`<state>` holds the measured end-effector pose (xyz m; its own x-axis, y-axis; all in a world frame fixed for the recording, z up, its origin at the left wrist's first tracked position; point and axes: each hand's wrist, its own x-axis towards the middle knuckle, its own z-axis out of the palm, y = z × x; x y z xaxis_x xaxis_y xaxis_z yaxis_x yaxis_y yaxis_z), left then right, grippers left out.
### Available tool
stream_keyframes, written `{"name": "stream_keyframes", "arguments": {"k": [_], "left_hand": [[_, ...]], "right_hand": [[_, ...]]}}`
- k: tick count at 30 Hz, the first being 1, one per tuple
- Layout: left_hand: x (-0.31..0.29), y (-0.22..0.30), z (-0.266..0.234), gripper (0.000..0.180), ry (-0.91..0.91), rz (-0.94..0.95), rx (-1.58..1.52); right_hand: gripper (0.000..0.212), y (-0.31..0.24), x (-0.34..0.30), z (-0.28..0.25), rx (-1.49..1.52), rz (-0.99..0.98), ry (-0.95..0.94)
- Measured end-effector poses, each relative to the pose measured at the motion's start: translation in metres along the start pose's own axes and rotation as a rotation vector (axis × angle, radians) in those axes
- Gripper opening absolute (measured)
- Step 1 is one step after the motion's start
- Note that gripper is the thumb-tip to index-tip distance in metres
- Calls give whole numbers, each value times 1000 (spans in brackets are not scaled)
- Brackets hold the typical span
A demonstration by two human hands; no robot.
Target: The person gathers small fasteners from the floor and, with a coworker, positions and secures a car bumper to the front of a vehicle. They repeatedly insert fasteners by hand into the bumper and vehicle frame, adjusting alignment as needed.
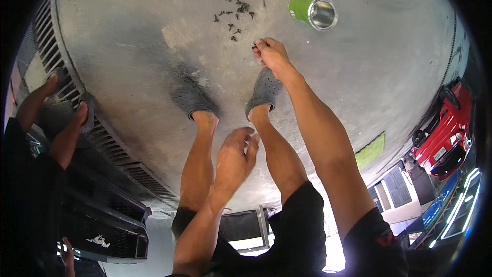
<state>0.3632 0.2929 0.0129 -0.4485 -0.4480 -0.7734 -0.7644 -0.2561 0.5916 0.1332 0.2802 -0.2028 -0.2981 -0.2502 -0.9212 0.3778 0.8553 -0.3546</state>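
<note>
My right hand (274,55) is low over the floor, just beyond the toe of my right shoe. Its thumb and fingertips pinch a small dark screw (254,47). Several more black screws (243,8) lie scattered on the floor ahead of it, some in a loose cluster. A green metal tumbler (301,8) lies on its side to the right of the screws, its shiny open mouth facing right and toward me. My left hand (236,155) hangs between my shins, fingers loosely bent and thumb slightly apart, with nothing visible in it.
My grey clogs (190,97) stand on the grey concrete floor (128,36). A drain grate (105,136) runs along the left, where another person's feet (51,86) are. A green mat (371,150) and a red car (445,136) are at the right.
</note>
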Motion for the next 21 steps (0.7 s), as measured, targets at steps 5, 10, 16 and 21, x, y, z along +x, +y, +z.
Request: {"name": "stream_keyframes", "arguments": {"k": [5, 10, 16, 21], "left_hand": [[18, 25, 4, 29, -181, 135, 66], [18, 36, 6, 32, -227, 128, 13], [21, 38, 15, 31, -292, 104, 3], [23, 42, 21, 30, -299, 71, -6]], "right_hand": [[33, 52, 82, 25, -207, -156, 188], [29, 62, 89, 45, -212, -279, 278], [24, 54, 69, 49, -269, -427, 392], [20, 58, 66, 51, -316, -495, 520]]}}
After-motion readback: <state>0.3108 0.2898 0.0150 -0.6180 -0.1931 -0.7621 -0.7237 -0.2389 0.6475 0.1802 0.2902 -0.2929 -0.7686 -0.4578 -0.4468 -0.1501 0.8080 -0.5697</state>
